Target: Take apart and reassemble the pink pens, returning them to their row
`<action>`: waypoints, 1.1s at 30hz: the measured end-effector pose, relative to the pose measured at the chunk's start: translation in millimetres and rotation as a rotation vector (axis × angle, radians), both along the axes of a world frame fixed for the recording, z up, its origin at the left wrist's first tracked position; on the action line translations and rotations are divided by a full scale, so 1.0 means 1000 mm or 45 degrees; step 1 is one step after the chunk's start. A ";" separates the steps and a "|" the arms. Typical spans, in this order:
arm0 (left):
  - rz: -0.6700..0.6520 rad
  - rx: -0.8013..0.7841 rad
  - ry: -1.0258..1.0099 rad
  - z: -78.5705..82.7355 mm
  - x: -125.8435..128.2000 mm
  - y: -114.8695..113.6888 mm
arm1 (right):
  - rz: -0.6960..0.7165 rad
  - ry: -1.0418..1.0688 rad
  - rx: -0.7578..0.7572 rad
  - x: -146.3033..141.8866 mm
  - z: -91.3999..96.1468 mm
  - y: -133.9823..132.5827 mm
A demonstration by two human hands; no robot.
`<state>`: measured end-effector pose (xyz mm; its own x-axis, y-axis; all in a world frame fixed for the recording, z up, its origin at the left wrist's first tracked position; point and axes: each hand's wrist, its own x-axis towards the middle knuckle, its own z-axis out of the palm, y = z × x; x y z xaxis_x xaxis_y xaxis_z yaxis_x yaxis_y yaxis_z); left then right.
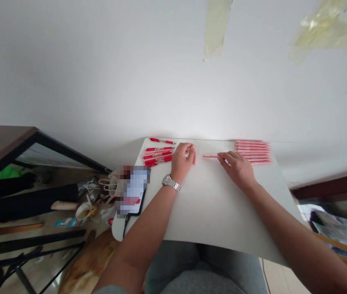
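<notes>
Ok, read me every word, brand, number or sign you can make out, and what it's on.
No text can be read here.
Phone: screen pixelated, unreadable.
Watch: face too small to read.
Red pens: any print too small to read.
Pink pens: likewise too small.

Slim pink pen point(209, 156), pinched, free end toward 9 o'clock. Pink stick point(195, 158), pinched, partly hidden, lower end toward 6, near pen's 9-o'clock end.
</notes>
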<state>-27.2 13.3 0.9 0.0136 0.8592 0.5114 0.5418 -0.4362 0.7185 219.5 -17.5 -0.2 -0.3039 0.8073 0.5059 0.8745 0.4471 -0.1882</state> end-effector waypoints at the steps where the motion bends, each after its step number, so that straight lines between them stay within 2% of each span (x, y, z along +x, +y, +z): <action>1: -0.002 0.000 0.001 0.000 0.000 0.000 | -0.004 -0.004 0.005 0.000 0.000 0.000; 33: 0.026 -0.029 0.000 0.001 -0.001 0.000 | -0.002 0.012 0.020 0.000 0.007 -0.007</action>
<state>-27.7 13.5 1.5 -0.0041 0.8707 0.4918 0.5502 -0.4087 0.7282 219.9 -24.7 6.8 -0.2976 0.7997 0.5215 0.8735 0.4485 -0.1893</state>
